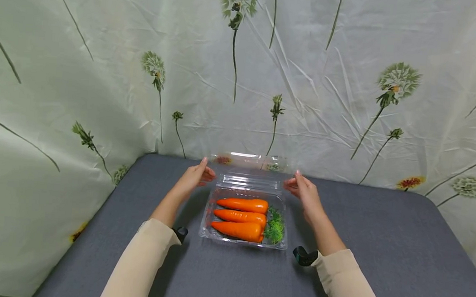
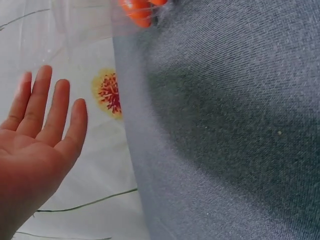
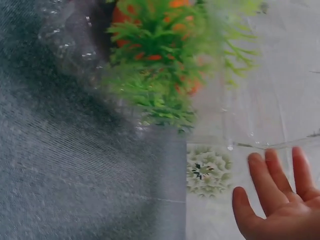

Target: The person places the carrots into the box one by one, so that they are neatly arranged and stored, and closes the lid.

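Observation:
A clear plastic clamshell box (image 1: 222,241) stands on the table with its lid (image 1: 249,182) raised at the back. Three orange carrots (image 1: 241,216) lie side by side in it, their green tops (image 1: 275,227) toward the right. My left hand (image 1: 193,178) is beside the left edge of the lid, fingers extended and holding nothing. On the other side, my right hand (image 1: 303,191) is close to the lid's right edge, its fingers spread in the right wrist view. Whether either hand's fingertips touch the lid I cannot tell.
The dark grey cloth-covered table (image 1: 235,283) reaches back to a pale curtain (image 1: 310,79) printed with dandelions, which also hangs along the left side. Dark wrist cameras (image 1: 305,256) sit at both cuffs.

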The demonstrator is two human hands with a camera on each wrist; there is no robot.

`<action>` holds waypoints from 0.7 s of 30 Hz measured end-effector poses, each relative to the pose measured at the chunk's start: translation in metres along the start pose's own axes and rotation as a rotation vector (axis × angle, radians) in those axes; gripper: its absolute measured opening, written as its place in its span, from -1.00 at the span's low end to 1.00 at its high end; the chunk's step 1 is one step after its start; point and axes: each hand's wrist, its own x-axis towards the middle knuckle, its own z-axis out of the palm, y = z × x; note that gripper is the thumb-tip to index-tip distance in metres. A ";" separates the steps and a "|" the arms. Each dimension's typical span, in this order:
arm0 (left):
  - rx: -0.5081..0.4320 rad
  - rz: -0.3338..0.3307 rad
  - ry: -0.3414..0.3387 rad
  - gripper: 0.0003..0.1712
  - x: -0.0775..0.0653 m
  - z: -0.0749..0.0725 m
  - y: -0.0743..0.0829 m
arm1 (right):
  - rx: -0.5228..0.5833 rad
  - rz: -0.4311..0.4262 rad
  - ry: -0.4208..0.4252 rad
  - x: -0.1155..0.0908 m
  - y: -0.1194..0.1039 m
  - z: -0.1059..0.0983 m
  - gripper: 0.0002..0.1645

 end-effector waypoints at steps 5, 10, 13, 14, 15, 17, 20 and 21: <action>0.060 -0.040 -0.026 -0.24 -0.001 -0.003 -0.002 | -0.031 0.034 -0.104 -0.005 -0.004 -0.006 -0.32; 0.106 -0.040 -0.073 -0.24 -0.005 -0.006 -0.004 | -0.080 0.050 -0.209 -0.010 -0.004 -0.015 -0.29; 0.118 -0.018 -0.112 -0.27 -0.009 -0.010 -0.005 | -0.101 0.035 -0.251 -0.012 -0.002 -0.019 -0.32; 0.121 -0.004 -0.129 -0.28 -0.010 -0.010 -0.006 | -0.111 0.028 -0.261 -0.014 -0.001 -0.020 -0.33; 0.118 0.007 -0.141 -0.30 -0.012 -0.011 -0.007 | -0.123 0.022 -0.269 -0.014 -0.001 -0.021 -0.33; 0.113 0.039 -0.164 -0.35 -0.015 -0.012 -0.009 | -0.140 0.009 -0.290 -0.017 0.002 -0.022 -0.33; 0.105 0.073 -0.190 -0.39 -0.021 -0.012 -0.013 | -0.158 -0.023 -0.314 -0.021 0.005 -0.024 -0.35; 0.099 0.081 -0.196 -0.40 -0.022 -0.012 -0.014 | -0.158 -0.037 -0.321 -0.022 0.007 -0.024 -0.36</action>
